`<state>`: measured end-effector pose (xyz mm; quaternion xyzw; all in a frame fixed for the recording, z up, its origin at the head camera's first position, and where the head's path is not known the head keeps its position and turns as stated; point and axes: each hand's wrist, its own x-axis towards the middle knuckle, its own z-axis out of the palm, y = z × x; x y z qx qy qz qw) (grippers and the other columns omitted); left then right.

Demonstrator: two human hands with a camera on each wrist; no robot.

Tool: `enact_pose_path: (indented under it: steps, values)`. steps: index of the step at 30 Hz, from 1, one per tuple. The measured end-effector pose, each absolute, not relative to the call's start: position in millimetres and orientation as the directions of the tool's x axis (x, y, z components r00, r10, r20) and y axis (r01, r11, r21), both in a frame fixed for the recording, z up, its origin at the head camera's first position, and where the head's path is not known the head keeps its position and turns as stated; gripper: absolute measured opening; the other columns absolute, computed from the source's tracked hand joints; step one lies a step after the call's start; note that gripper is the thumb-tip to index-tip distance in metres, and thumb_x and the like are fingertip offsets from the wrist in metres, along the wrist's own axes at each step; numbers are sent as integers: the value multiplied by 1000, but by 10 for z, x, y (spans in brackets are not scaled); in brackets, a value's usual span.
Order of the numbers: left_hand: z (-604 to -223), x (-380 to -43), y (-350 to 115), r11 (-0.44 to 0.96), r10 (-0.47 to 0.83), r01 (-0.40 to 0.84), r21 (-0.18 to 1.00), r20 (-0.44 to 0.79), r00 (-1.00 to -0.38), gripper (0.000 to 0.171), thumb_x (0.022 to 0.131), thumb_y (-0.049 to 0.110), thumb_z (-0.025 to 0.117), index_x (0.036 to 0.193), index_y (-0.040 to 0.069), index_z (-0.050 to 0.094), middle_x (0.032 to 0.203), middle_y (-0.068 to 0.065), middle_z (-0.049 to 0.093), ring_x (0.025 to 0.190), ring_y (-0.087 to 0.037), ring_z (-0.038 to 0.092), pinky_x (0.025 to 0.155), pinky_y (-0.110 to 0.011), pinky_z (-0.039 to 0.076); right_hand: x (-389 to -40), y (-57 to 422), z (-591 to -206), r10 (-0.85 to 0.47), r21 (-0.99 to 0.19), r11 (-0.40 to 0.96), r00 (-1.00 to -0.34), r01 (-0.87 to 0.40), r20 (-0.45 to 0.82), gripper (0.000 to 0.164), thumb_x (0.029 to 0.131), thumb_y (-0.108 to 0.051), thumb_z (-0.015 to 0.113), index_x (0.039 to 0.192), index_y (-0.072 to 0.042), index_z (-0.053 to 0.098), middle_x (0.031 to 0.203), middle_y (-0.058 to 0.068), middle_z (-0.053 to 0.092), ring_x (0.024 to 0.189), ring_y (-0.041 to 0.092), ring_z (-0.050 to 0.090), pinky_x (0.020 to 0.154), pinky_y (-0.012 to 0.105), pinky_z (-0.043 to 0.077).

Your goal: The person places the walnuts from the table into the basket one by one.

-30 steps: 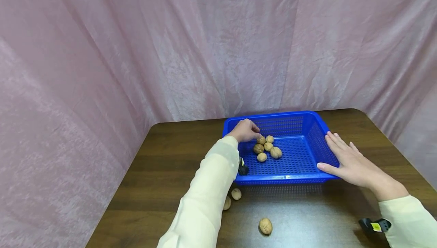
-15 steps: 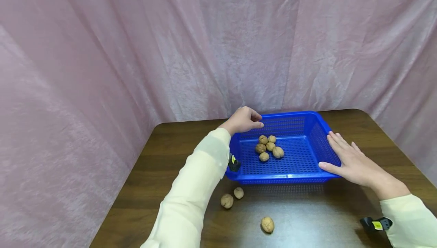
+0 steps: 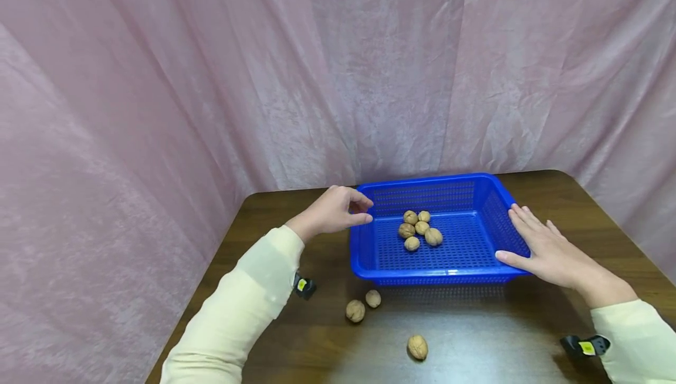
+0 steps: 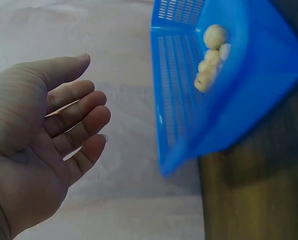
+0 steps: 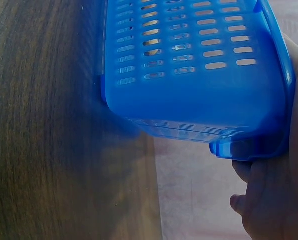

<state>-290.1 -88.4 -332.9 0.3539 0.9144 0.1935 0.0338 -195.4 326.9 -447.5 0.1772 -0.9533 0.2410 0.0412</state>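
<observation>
A blue plastic basket (image 3: 412, 275) with slotted walls stands on the table, several walnuts (image 3: 421, 228) grouped on its floor. My left hand (image 3: 338, 211) is at the basket's left rim in the head view. The left wrist view shows this hand (image 4: 59, 120) with loosely bent fingers, a bare palm and nothing held, apart from the basket (image 4: 238, 95). My right hand (image 3: 549, 252) rests along the basket's right rim, fingers extended and thumb toward the front corner. In the right wrist view, part of that hand (image 5: 273, 200) lies behind the basket's rim.
In front of the basket, two walnuts lie close together, one larger walnut (image 3: 355, 311) and one smaller walnut (image 3: 373, 298). Another walnut (image 3: 418, 347) lies nearer the front of the brown wooden table (image 3: 296, 337). A pink curtain (image 3: 338, 78) hangs behind the table.
My left hand has left the walnuts inside the basket, rising and drawing back leftward to the rim. The right hand keeps its place on the right rim.
</observation>
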Motion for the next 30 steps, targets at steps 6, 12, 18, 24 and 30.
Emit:
enact_pose_path:
  steps: [6,12,18,24,30]
  values:
    - [-3599,-2667,-1361,667,609,580,468,106,-786,27,86,23,74,109,8,72,93,5,69,83,-7,61,73,-27,52,-1972,3290,-4489,-321,-444,823,-935,-354,150,95,92,-50,58,152,2,7,158,22,3,145,32,-8,109,59,-12]
    - [-3932,-2425,-1726,674,545,496,547,85,-834,29,86,27,74,110,12,71,97,4,69,85,-5,61,74,-31,52,-1966,3300,-4488,-318,-453,820,-937,-349,147,95,92,-50,59,152,3,7,158,22,3,145,32,-8,109,60,-10]
    - [-4190,-2224,-1870,655,538,476,586,81,-839,35,84,31,75,114,13,70,100,9,67,90,-14,63,78,-40,52,-1979,3316,-4498,-329,-452,813,-930,-366,162,94,93,-48,59,152,3,7,158,22,2,145,29,-11,109,59,-13]
    - [-4426,-2082,-1828,626,585,519,581,89,-806,49,83,40,75,121,8,66,108,-1,67,96,-20,61,80,-42,51,-1975,3314,-4515,-315,-461,814,-936,-353,159,94,91,-48,60,152,2,9,159,20,3,146,31,-8,110,58,-12]
    - [-4654,-1972,-1681,605,648,583,543,90,-756,50,81,40,77,117,7,67,107,-1,67,96,-13,61,81,-32,51,-1979,3307,-4519,-316,-456,815,-934,-358,168,94,92,-48,59,152,2,9,159,19,2,146,30,-8,110,57,-12]
